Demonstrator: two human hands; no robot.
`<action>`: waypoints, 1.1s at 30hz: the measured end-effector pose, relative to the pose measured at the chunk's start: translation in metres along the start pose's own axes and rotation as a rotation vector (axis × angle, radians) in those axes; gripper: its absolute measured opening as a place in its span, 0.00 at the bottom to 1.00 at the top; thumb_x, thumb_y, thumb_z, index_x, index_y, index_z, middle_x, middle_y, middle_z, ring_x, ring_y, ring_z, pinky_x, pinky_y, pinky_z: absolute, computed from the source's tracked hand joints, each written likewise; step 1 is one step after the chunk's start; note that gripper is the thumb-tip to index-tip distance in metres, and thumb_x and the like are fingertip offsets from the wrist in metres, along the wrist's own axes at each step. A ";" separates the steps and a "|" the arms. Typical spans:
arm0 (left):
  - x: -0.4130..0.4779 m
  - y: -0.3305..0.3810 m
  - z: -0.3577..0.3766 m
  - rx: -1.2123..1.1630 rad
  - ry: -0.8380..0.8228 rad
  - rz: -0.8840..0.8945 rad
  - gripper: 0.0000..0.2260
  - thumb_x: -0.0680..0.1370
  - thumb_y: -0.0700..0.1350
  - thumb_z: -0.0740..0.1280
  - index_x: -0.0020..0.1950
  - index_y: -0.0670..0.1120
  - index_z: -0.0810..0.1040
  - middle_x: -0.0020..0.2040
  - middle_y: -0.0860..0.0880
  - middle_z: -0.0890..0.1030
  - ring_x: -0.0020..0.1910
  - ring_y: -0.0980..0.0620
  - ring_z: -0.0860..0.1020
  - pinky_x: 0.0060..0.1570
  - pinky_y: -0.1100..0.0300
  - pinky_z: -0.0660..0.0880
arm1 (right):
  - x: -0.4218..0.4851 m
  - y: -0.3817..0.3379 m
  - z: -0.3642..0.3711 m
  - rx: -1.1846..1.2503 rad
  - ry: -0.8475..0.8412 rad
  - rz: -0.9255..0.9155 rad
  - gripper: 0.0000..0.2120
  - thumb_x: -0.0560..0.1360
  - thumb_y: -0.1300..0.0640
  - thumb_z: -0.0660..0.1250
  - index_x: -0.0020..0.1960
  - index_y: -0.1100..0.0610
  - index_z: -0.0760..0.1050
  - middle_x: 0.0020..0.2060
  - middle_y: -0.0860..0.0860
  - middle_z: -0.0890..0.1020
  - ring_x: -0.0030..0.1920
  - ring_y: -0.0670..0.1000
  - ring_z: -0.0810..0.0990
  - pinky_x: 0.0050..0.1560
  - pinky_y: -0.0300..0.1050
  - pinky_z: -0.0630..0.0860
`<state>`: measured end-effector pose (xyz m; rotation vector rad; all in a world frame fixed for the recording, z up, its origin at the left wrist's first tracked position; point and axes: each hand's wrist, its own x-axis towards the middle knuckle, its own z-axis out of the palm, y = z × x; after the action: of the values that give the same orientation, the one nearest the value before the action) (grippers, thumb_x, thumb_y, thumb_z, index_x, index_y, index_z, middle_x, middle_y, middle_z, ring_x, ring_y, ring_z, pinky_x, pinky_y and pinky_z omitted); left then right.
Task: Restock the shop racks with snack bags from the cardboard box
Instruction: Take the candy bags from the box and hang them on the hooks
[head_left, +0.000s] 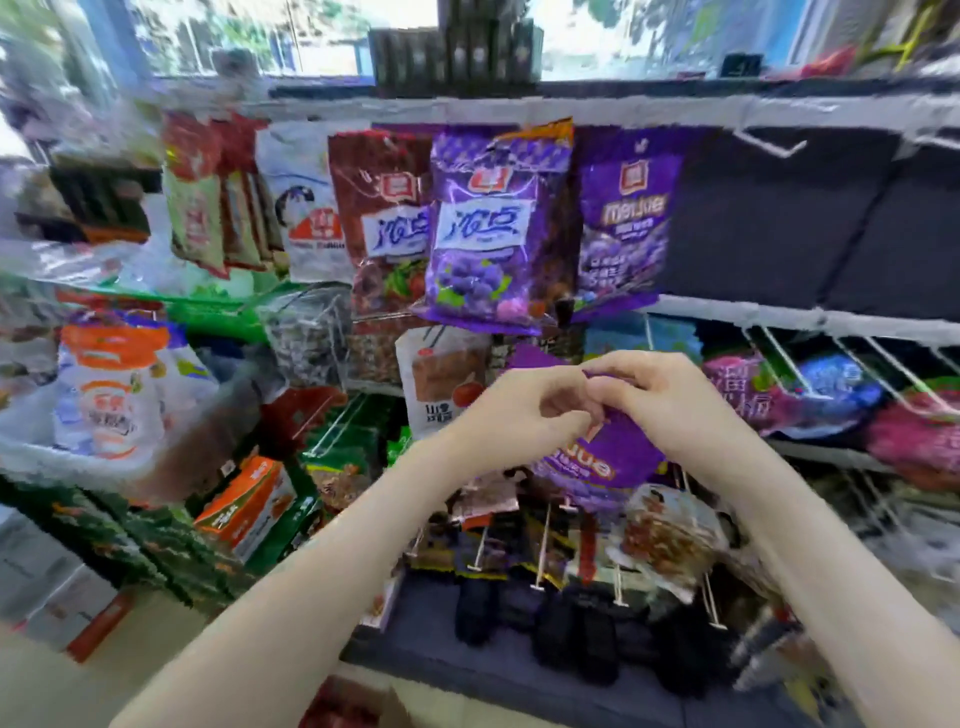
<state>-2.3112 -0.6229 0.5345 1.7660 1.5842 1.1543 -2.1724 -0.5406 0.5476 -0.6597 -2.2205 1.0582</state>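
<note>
While both hands work at the top edge of a purple snack bag (613, 452), the step in hand appears to be readying one bag for hanging. It is held mid-scene, in front of the lower pegs and below the upper row. The left hand (524, 415) has its fingers curled, with thumb and fingertips pinching the bag's upper edge. The right hand (675, 400) is curled over the same edge from the right, and the two sets of fingertips nearly meet. Neither hand is spread.

A matching purple bag (623, 223) hangs on the upper row, just right of a purple grape bag (488, 234). A bare wire hook (769, 145) stands further right.

In my judgement, the next move calls for raising the bag and threading its hang hole onto a peg. The hole itself is hidden by the fingers. I cannot identify the cardboard box with certainty.
</note>
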 end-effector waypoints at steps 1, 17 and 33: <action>0.011 0.007 -0.002 0.013 0.007 0.050 0.07 0.70 0.38 0.63 0.44 0.39 0.79 0.42 0.41 0.82 0.39 0.55 0.77 0.43 0.66 0.73 | 0.005 -0.004 -0.011 0.012 0.036 -0.006 0.12 0.74 0.66 0.66 0.43 0.49 0.80 0.36 0.42 0.83 0.36 0.34 0.77 0.42 0.28 0.71; 0.149 0.053 -0.055 0.476 0.401 0.284 0.06 0.77 0.50 0.67 0.45 0.48 0.80 0.40 0.50 0.82 0.42 0.50 0.78 0.39 0.58 0.68 | 0.092 -0.019 -0.107 -0.182 0.392 -0.030 0.10 0.73 0.58 0.71 0.37 0.45 0.79 0.33 0.42 0.83 0.37 0.40 0.79 0.42 0.39 0.74; 0.202 0.059 -0.081 0.757 0.650 0.160 0.09 0.80 0.48 0.62 0.50 0.44 0.79 0.47 0.45 0.82 0.48 0.44 0.78 0.49 0.52 0.69 | 0.176 -0.016 -0.116 -0.212 0.448 -0.054 0.05 0.76 0.53 0.67 0.42 0.45 0.77 0.44 0.46 0.83 0.47 0.48 0.81 0.51 0.52 0.78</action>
<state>-2.3543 -0.4539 0.6771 2.1142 2.5593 1.4113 -2.2201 -0.3758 0.6709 -0.8305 -1.9533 0.5801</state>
